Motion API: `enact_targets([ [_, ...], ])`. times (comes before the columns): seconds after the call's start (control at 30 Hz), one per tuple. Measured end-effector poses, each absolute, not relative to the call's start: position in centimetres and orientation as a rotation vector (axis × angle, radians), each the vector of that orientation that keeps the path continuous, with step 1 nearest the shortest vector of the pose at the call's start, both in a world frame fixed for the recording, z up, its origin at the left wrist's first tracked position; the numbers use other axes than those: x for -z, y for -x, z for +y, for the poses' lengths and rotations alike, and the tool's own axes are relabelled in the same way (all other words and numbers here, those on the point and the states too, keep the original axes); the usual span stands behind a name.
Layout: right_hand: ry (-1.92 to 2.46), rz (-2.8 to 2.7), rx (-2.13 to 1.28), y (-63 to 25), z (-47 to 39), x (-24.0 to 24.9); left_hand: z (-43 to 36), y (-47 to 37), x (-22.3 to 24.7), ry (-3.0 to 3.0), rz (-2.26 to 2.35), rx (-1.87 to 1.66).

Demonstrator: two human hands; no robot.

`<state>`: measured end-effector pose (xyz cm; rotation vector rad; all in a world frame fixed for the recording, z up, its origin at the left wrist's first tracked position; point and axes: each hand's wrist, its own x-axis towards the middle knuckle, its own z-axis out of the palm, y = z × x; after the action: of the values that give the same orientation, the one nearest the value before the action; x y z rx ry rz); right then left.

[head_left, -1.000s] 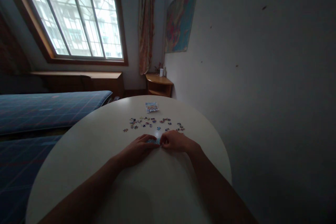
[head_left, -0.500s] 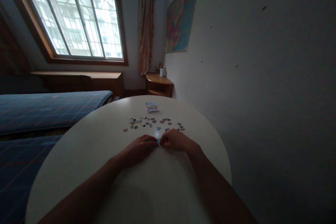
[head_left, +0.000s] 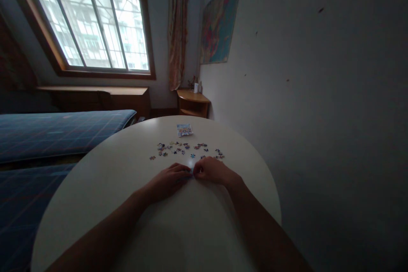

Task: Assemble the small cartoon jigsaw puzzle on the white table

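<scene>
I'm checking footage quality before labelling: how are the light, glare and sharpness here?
Head view: the window is brightest and partly washed out, the room dim; pale glare on the white table just beyond the left hand and right hand; forearms in shadow; puzzle pieces too small and soft for reading details; window lines slant strongly.

left hand [head_left: 168, 181] palm-down, right hand [head_left: 213, 169] curled beside it, fingers [head_left: 198, 173] perhaps touching

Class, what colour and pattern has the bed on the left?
The bed is blue, checked with thin pale and reddish lines, in the head view.
</scene>
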<state>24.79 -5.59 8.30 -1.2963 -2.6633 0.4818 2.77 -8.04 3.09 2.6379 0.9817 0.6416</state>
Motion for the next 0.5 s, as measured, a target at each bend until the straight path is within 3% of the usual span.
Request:
enact_targets([
  [0.5, 1.274, -2.654, -0.448, -25.0, -4.96, -7.62, -8.31, -2.94, -3.54, -2.621, 0.973, -0.667],
])
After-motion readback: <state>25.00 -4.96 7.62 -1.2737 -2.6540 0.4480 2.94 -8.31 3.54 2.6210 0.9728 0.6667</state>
